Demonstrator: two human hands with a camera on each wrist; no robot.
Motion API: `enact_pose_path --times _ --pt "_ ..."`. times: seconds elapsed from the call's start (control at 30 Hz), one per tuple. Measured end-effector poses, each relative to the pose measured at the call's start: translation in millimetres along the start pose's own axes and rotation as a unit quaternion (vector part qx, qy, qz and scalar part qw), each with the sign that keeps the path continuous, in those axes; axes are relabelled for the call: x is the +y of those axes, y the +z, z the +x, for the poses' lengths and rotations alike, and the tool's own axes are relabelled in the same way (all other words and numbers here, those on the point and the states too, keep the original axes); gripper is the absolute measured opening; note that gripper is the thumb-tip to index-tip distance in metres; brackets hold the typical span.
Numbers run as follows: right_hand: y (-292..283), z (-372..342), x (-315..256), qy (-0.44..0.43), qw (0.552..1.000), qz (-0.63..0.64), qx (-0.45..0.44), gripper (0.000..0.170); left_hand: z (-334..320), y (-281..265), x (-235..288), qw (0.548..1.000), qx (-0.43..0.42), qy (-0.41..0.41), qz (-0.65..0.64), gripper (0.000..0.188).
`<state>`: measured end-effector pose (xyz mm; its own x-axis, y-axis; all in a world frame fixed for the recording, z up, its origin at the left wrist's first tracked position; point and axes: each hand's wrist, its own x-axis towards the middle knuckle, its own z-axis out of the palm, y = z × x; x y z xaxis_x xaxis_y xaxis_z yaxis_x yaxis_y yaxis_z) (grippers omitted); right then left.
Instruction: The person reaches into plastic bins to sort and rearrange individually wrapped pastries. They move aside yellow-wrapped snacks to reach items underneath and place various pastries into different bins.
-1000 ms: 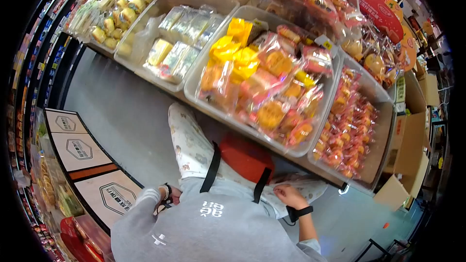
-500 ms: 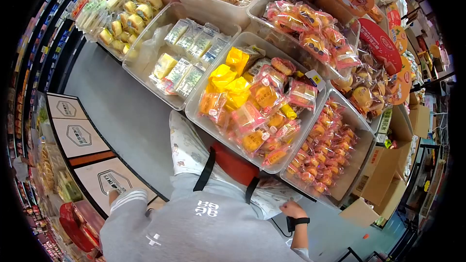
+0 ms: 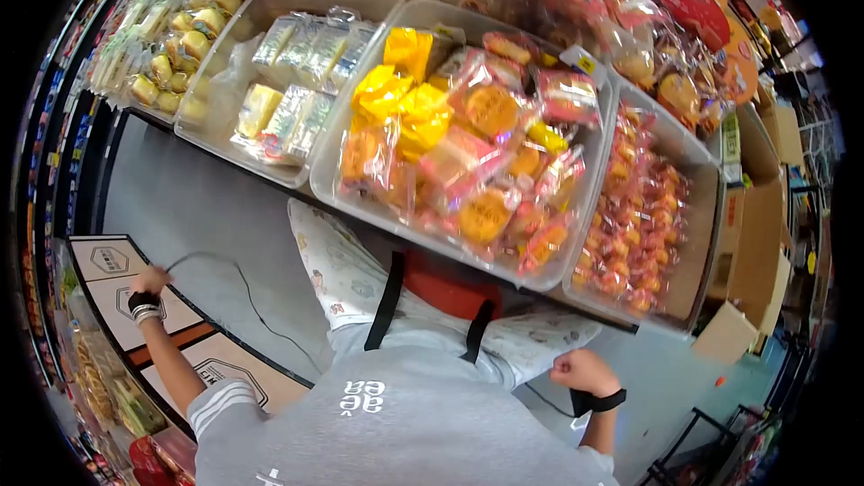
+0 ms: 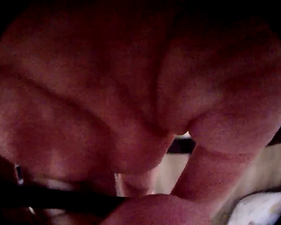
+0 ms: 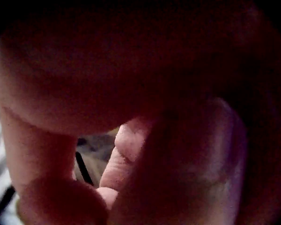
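Left hand (image 3: 151,281) loosely bent by the left panels (image 3: 180,310), right hand (image 3: 585,370) curled at near right, both seemingly empty: apparently a pause, and reaching the wrapped snacks (image 3: 463,157) in the far bin (image 3: 405,232) would call for spreading either hand

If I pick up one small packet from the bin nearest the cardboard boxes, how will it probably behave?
The small packets look slippery, since their clear plastic shines. One is probably light, being tiny beside the bin. Neighbours may shift, as they lie crowded together.
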<state>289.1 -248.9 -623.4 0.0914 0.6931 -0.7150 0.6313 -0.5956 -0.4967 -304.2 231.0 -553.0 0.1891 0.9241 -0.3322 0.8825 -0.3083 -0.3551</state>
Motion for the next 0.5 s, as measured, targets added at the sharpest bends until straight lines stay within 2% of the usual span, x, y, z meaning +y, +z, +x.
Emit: enact_pose_path --times 0.03,0.07,0.1,0.17,0.23,0.27,0.3,0.33,0.37,0.43,0.5 --pt "-11 -10 -24 -0.037 0.998 -0.034 0.026 0.024 21 -23 28 0.974 -0.106 -0.142 -0.143 0.028" --pt "-22 -23 -41 -0.086 0.992 -0.072 0.051 0.024 34 -19 34 0.965 -0.128 -0.093 -0.209 0.027" --pt "-33 -35 -57 -0.08 0.993 -0.069 0.06 0.024 45 -15 40 0.95 -0.147 -0.042 -0.272 0.027" --pt "-53 -57 -84 -0.168 0.975 -0.075 0.122 0.022 20 -72 95 0.937 -0.13 0.078 -0.315 0.025" --pt "-66 -67 -98 -0.276 0.93 -0.082 0.228 0.017 -7 -109 136 0.925 -0.035 0.206 -0.318 0.027" --pt "-77 -71 -104 -0.308 0.916 -0.082 0.243 0.016 -17 -124 154 0.923 -0.031 0.218 -0.315 0.027" --pt "-87 -75 -113 -0.332 0.904 -0.059 0.263 0.015 -25 -139 171 0.913 0.011 0.291 -0.287 0.029" --pt "-94 -76 -116 -0.345 0.896 -0.029 0.277 0.015 -34 -153 188 0.896 0.053 0.362 -0.253 0.031" --pt "-101 -75 -119 -0.359 0.887 0.0 0.291 0.014 -42 -168 204 0.894 0.048 0.385 -0.223 0.034" --pt "-117 -69 -130 -0.344 0.876 -0.026 0.335 0.014 -60 -195 242 0.844 0.064 0.484 -0.223 0.031" --pt "-133 -50 -137 -0.346 0.863 -0.048 0.366 0.012 -71 -217 285 0.782 -0.012 0.574 -0.243 0.025"
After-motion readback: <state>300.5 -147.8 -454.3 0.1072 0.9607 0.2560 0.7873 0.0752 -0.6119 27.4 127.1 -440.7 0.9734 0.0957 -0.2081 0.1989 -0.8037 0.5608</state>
